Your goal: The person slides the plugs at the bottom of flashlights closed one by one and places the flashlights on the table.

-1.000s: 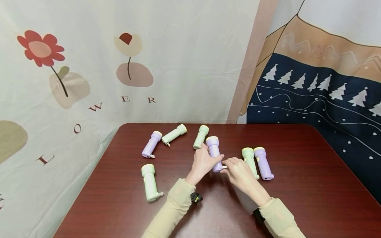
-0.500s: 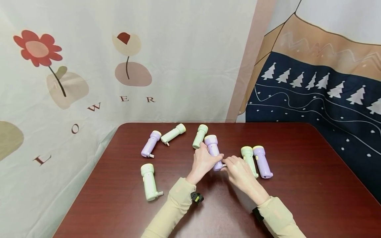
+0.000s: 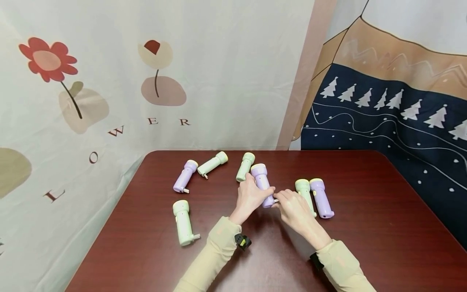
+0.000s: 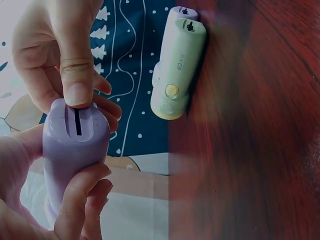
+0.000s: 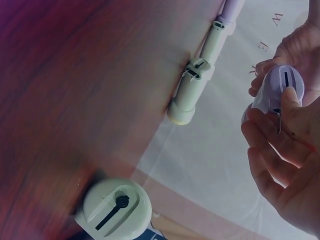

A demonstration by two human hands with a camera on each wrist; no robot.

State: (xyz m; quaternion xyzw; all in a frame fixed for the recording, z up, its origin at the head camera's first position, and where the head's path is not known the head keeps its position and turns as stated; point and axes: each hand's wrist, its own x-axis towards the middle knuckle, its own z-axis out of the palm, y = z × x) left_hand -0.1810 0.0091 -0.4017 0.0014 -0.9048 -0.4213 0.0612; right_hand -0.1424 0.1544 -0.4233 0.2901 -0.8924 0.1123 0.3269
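A purple flashlight [image 3: 260,180] with a yellow rim is held slightly tilted over the middle of the table. My left hand [image 3: 249,195] grips its body, with fingers on one side and the thumb on the other. At the tail end, my right hand [image 3: 294,211] pinches a small pale fold-out plug [image 3: 276,200]. In the right wrist view, thin metal prongs [image 5: 279,121] stick out beside the right fingers. The right thumb [image 4: 78,94] lies over the end of the dark slot [image 4: 78,122] in the tail. Part of the plug is hidden behind the fingers.
To the right lie a green flashlight [image 3: 305,193] and a purple one [image 3: 322,199], side by side. A green flashlight [image 3: 245,168] lies just behind my left hand. At left are a purple one [image 3: 184,177], a green one [image 3: 211,164] and a nearer green one [image 3: 183,224] with its plug out.
The held flashlight has risen slightly away from me, both hands with it. The right hand keeps its pinch at the plug. The other flashlights lie still; the view shifts a little.
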